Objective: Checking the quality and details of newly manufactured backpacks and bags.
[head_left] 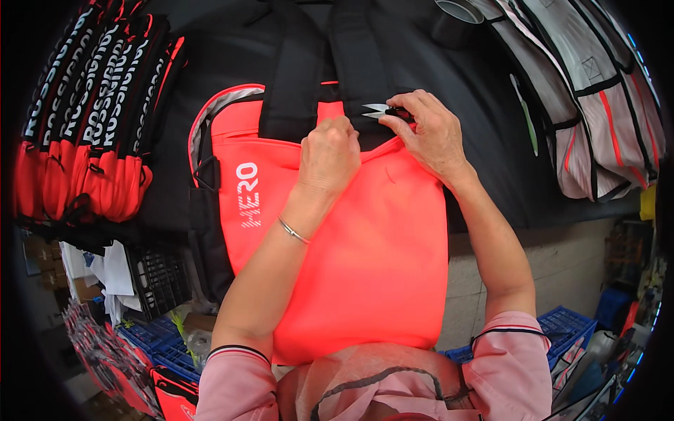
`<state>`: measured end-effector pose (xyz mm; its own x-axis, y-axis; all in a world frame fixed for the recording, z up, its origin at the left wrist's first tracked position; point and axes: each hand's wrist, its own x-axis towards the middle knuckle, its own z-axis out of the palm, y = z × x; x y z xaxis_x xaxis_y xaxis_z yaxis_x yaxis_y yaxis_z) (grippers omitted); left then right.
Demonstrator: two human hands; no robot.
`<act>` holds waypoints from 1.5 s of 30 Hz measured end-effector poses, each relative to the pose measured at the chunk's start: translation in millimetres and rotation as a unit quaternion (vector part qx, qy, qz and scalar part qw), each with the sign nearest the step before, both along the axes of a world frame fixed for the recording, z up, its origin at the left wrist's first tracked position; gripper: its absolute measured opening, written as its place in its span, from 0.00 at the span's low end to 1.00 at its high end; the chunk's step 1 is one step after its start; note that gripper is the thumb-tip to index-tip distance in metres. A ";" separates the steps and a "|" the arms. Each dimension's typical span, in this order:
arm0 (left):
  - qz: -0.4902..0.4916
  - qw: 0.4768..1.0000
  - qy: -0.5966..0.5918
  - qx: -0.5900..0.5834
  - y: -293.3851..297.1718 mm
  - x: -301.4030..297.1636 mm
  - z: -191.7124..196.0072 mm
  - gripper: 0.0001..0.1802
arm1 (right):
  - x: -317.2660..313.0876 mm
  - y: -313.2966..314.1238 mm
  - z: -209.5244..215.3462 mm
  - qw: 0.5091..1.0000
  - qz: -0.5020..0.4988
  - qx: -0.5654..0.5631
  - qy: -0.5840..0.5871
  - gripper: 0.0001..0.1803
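A bright coral-red bag with black straps lies flat on a black table, hanging over the near edge toward me. My left hand is closed, pinching the bag's upper edge near the base of the black straps. My right hand holds a small pair of thread snips, blades pointing left just above my left hand's knuckles. A thin bracelet circles my left wrist.
A stack of red-and-black bags lies at the left. Grey, black and red fabric pieces are piled at the right. A roll of tape stands at the far edge. Blue crates and a black crate sit on the floor.
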<state>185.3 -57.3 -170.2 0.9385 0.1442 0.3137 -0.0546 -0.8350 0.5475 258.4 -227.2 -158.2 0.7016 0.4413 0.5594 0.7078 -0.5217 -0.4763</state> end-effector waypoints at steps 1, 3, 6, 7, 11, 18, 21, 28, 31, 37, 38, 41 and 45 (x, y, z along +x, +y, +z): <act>0.015 1.000 -0.024 -0.011 1.5 0.2 -3.9 0.03 | 0.3 -0.5 0.0 1.000 -0.001 -0.007 -0.001 0.14; 0.028 0.998 -0.048 -0.019 3.8 -0.3 -7.4 0.03 | -0.6 -0.2 -0.3 1.000 -0.001 -0.001 0.004 0.14; 0.059 0.989 -0.116 -0.064 2.4 -5.7 -6.3 0.04 | 0.3 -2.2 -0.8 1.000 0.006 0.004 0.004 0.14; 0.049 0.990 -0.090 -0.098 -0.1 -9.8 -1.9 0.05 | 0.7 -3.7 -1.2 1.000 0.012 0.004 -0.001 0.14; -0.003 0.988 -0.102 -0.112 -0.8 -12.6 -6.0 0.07 | -0.5 -0.4 1.7 0.999 0.007 0.044 0.021 0.14; -0.030 0.998 -0.032 0.036 0.5 2.2 0.7 0.05 | 0.9 -1.4 -1.5 1.000 0.009 0.018 0.011 0.16; -0.046 0.997 -0.011 0.058 1.5 12.0 -0.1 0.05 | -0.5 0.1 0.0 1.000 0.004 -0.003 0.009 0.16; 0.016 0.999 0.020 0.034 -1.7 0.7 -11.0 0.06 | -5.5 -0.4 1.3 0.996 0.030 -0.075 -0.031 0.14; 0.047 0.999 0.015 0.023 -4.7 -8.3 -13.5 0.06 | -7.2 -1.0 4.6 0.992 0.056 -0.114 -0.015 0.12; 0.067 0.998 0.013 0.016 -6.8 -10.4 -14.2 0.05 | -0.3 -2.8 13.5 0.979 0.126 -0.154 -0.032 0.11; 0.065 0.998 0.012 0.016 -6.6 -10.5 -14.8 0.05 | 0.8 -2.2 15.3 0.980 0.125 -0.155 -0.032 0.11; 0.064 0.998 0.010 0.016 -4.6 -11.8 -16.9 0.06 | 3.3 4.1 14.9 0.974 0.150 -0.169 -0.035 0.11; 0.063 0.998 -0.001 0.011 -5.2 -11.0 -17.1 0.06 | 5.0 6.6 13.1 0.971 0.170 -0.162 -0.046 0.10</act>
<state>174.3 -62.4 -187.3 0.9127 0.2547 0.3197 0.0507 -0.8467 0.5297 263.5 -220.6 -145.1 0.4376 0.8023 0.4059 0.8975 -0.3621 -0.2519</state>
